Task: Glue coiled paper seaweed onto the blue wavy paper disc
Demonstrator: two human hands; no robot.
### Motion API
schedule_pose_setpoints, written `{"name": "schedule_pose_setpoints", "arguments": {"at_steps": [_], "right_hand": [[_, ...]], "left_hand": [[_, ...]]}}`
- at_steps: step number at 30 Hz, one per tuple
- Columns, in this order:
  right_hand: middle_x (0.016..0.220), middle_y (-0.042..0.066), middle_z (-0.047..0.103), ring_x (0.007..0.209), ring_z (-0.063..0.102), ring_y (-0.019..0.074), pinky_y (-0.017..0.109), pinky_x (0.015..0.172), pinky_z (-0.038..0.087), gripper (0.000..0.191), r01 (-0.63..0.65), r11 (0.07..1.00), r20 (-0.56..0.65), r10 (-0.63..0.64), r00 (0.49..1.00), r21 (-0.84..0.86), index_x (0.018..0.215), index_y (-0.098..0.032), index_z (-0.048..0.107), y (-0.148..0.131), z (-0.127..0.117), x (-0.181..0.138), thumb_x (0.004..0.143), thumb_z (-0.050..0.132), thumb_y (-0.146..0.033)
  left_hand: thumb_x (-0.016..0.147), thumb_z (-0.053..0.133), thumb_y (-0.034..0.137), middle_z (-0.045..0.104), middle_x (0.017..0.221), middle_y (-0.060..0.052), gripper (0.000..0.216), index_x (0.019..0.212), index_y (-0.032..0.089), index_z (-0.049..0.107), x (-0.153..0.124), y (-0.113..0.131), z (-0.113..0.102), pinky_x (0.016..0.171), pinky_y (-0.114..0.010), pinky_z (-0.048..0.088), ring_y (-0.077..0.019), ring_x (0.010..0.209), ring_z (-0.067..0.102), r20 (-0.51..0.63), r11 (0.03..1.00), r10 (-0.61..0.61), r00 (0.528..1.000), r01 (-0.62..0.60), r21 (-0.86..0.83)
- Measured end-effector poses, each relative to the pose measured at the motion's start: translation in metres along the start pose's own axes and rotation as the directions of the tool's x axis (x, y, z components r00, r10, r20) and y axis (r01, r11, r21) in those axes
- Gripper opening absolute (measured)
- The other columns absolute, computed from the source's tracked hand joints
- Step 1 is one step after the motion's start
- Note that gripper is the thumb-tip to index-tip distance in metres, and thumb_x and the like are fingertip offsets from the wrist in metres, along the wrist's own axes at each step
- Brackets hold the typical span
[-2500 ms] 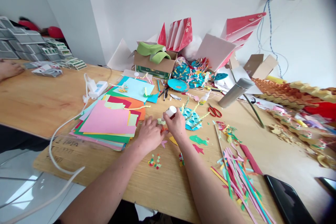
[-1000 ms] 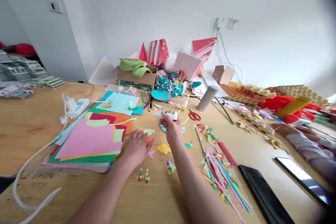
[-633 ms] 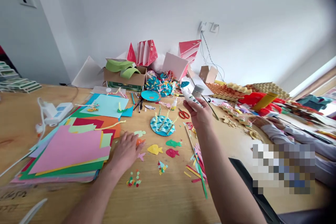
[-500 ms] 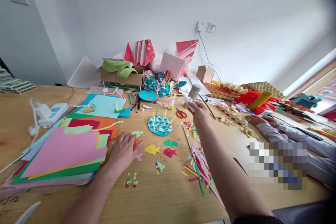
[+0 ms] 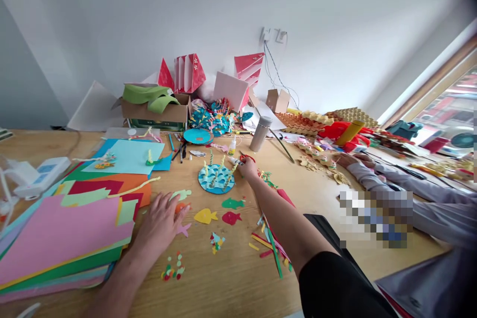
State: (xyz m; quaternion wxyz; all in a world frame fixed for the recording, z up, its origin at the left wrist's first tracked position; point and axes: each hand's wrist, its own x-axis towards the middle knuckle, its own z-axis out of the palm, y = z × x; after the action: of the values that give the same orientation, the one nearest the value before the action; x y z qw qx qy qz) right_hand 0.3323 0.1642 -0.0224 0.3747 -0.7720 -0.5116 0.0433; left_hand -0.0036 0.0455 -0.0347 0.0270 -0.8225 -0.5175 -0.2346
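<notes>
My left hand [image 5: 160,218] lies flat on the wooden table [image 5: 231,283], fingers spread, with its fingertips on a small orange paper piece [image 5: 182,206]. Beside it lies a stack of coloured paper sheets [image 5: 67,233]. My right hand [image 5: 248,167] is stretched far forward and closed round a white glue bottle [image 5: 234,161], whose tip points left. That hand sits just past a round blue wave-pattern paper disc [image 5: 216,179] and next to red scissors [image 5: 246,157]. Yellow [image 5: 204,216], green [image 5: 233,203] and red [image 5: 231,218] paper fish lie between my arms.
A steel flask [image 5: 260,134] and a small glue bottle [image 5: 232,146] stand behind the disc. Coloured paper strips [image 5: 272,251] and a black device [image 5: 322,226] lie under my right arm. Another person's hands [image 5: 350,160] rest at the right. A cardboard box [image 5: 152,112] stands at the back.
My right hand has carried the glue bottle up and to the right, then down to the table beside the scissors. The view has swung right. My left hand stays on the table.
</notes>
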Motion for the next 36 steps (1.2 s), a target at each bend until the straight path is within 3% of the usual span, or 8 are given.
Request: {"name": "schedule_pose_setpoints", "arguments": {"at_steps": [5, 8, 11, 14, 22, 29, 34, 36], "right_hand": [[0.081, 0.008, 0.066, 0.076, 0.062, 0.0186, 0.024, 0.059, 0.041, 0.028, 0.021, 0.991, 0.11, -0.006, 0.994, -0.135, 0.087, -0.013, 0.063, -0.001, -0.042, 0.005, 0.073, 0.064, -0.038], [0.061, 0.004, 0.064, 0.057, 0.059, 0.0157, 0.024, 0.052, 0.039, 0.023, 0.053, 0.976, 0.296, 0.012, 0.955, -0.209, 0.068, -0.015, 0.062, 0.007, -0.075, -0.008, 0.075, 0.064, -0.037], [0.042, 0.0, 0.055, 0.042, 0.052, 0.0135, 0.024, 0.048, 0.038, 0.029, 0.098, 0.957, 0.5, 0.054, 0.864, -0.273, 0.048, -0.017, 0.056, 0.014, -0.095, -0.037, 0.071, 0.068, -0.03], [0.04, 0.0, 0.053, 0.047, 0.055, 0.0153, 0.026, 0.053, 0.041, 0.035, 0.16, 0.933, 0.56, 0.053, 0.827, -0.323, 0.039, -0.019, 0.048, 0.015, -0.1, -0.067, 0.066, 0.07, -0.023], [0.069, 0.015, 0.069, 0.078, 0.067, 0.0283, 0.033, 0.069, 0.047, 0.018, 0.125, 0.912, 0.492, 0.092, 0.865, -0.39, 0.047, -0.016, 0.053, 0.008, -0.097, -0.086, 0.056, 0.062, -0.003], [0.045, 0.006, 0.058, 0.049, 0.058, 0.0154, 0.023, 0.051, 0.042, 0.022, -0.059, 0.965, 0.404, 0.162, 0.9, -0.255, 0.045, -0.015, 0.054, -0.001, -0.112, -0.079, 0.066, 0.057, -0.015], [0.042, -0.003, 0.051, 0.036, 0.047, 0.008, 0.018, 0.04, 0.038, 0.019, -0.134, 0.991, 0.239, 0.125, 0.963, 0.021, 0.062, -0.016, 0.056, -0.022, -0.147, -0.091, 0.076, 0.043, -0.02], [0.046, -0.003, 0.056, 0.037, 0.05, 0.0085, 0.02, 0.04, 0.042, 0.008, -0.101, 0.871, 0.043, 0.092, 0.995, 0.481, 0.063, -0.015, 0.057, -0.042, -0.158, -0.098, 0.068, 0.055, -0.02]], "left_hand": [[0.093, 0.041, 0.047, 0.064, 0.121, -0.014, 0.046, 0.115, 0.013, 0.063, 0.001, -0.002, -0.004, 0.104, -0.047, 0.043, -0.0301, 0.117, 0.054, -0.003, 1.0, 0.01, 1.0, -0.01, 0.027], [0.094, 0.039, 0.047, 0.065, 0.12, -0.015, 0.047, 0.115, 0.013, 0.063, 0.002, -0.002, -0.007, 0.103, -0.046, 0.043, -0.03, 0.116, 0.055, -0.015, 0.999, 0.035, 0.999, -0.034, 0.036], [0.095, 0.033, 0.048, 0.065, 0.118, -0.016, 0.05, 0.114, 0.013, 0.063, 0.002, -0.002, -0.009, 0.101, -0.047, 0.044, -0.0302, 0.115, 0.055, -0.042, 0.997, 0.069, 0.997, -0.068, 0.032], [0.096, 0.028, 0.05, 0.066, 0.116, -0.017, 0.056, 0.114, 0.01, 0.063, 0.002, -0.002, -0.009, 0.102, -0.048, 0.043, -0.0315, 0.115, 0.054, -0.062, 0.995, 0.09, 0.994, -0.088, 0.042], [0.097, 0.026, 0.05, 0.067, 0.113, -0.015, 0.056, 0.113, 0.012, 0.063, 0.002, -0.006, -0.008, 0.102, -0.045, 0.043, -0.0294, 0.113, 0.055, -0.089, 0.994, 0.107, 0.99, -0.106, 0.02], [0.096, 0.025, 0.053, 0.065, 0.115, -0.016, 0.058, 0.114, 0.011, 0.061, 0.003, -0.006, -0.007, 0.102, -0.046, 0.043, -0.0298, 0.113, 0.055, -0.133, 0.993, 0.049, 0.99, -0.063, -0.104], [0.098, 0.025, 0.046, 0.066, 0.116, -0.013, 0.051, 0.118, 0.014, 0.059, 0.005, -0.001, -0.017, 0.102, -0.043, 0.043, -0.0257, 0.114, 0.056, -0.138, 0.963, -0.087, 0.987, 0.048, -0.264], [0.098, 0.024, 0.042, 0.066, 0.116, -0.012, 0.049, 0.119, 0.014, 0.059, 0.007, 0.0, -0.022, 0.101, -0.041, 0.045, -0.0245, 0.113, 0.057, -0.125, 0.947, -0.156, 0.98, 0.113, -0.3]]}}
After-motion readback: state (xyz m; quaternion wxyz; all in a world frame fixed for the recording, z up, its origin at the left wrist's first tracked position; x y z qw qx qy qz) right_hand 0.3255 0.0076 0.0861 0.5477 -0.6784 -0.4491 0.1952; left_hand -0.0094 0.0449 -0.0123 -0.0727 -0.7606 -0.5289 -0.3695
